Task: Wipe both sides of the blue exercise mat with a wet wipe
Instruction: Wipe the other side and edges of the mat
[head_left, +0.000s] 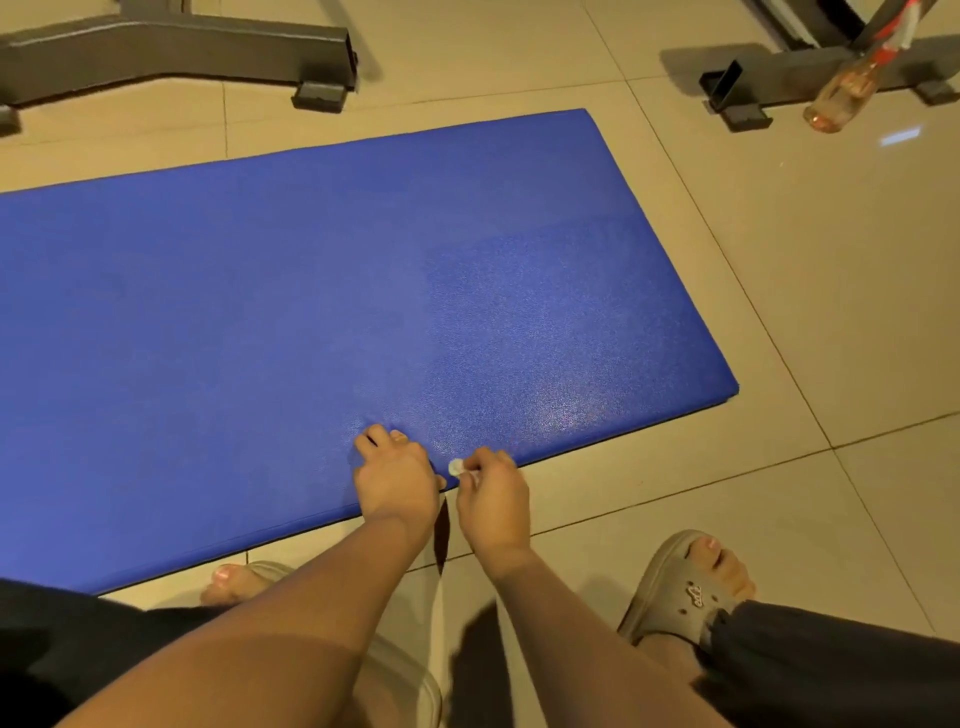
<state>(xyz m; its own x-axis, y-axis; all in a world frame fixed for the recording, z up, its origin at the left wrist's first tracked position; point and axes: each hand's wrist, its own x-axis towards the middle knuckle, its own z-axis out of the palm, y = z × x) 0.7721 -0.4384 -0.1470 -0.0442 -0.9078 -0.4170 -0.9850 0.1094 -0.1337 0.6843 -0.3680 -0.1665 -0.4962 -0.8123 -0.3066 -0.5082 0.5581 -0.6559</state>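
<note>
Left hand (397, 480) grips blue mat (311, 286) edge; right hand (493, 501) pinches wet wipe (456, 467).

Mat (311, 312): solid royal blue with a fine pebbled grain; the right part is paler, with a glittering speckle.
Wipe (456, 467): white, at the mat's near edge.
Floor tiles (831, 312): plain glossy beige, thin darker grout lines in a grid.
Equipment frame (171, 57), far left: dark grey, no pattern.
Second frame (810, 67), far right: dark grey with black feet.
Bottle (841, 93), far right: clear with an orange-pink tint; red and white at the top.
Sandal (675, 587), near right: grey-beige with a small pale charm.
Toenails (709, 544): light pink.
Trousers (831, 675): plain, very dark grey.
</note>
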